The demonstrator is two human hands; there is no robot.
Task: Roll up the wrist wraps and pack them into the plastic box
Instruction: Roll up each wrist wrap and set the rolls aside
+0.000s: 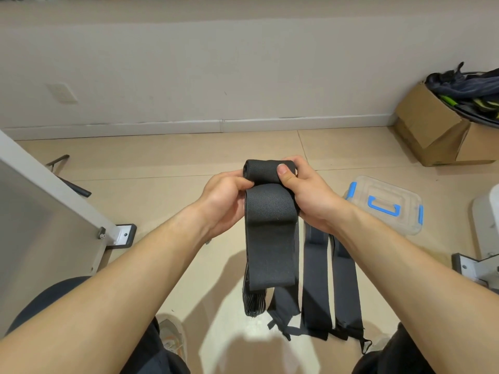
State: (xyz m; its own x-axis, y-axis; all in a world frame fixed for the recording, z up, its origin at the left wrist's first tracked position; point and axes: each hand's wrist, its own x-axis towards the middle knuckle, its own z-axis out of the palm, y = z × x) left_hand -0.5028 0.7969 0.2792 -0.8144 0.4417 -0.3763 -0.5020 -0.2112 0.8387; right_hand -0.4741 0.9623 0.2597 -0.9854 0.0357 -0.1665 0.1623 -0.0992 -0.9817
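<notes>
A black wrist wrap (267,233) is held up in front of me, its top end wound into a short roll and the rest hanging down in a loop. My left hand (224,201) grips the roll's left side. My right hand (305,193) grips its right side, thumb pressed on top. Several more black wraps (318,287) lie flat on the floor below and to the right. The clear plastic box (386,203) with blue handle and latches sits on the floor to the right, lid on.
A metal table leg with a foot plate (121,234) stands at the left. Cardboard boxes (437,130) with dark gear are at the far right by the wall. Another metal foot (469,268) is at the right edge. My knees and a shoe (172,336) show below.
</notes>
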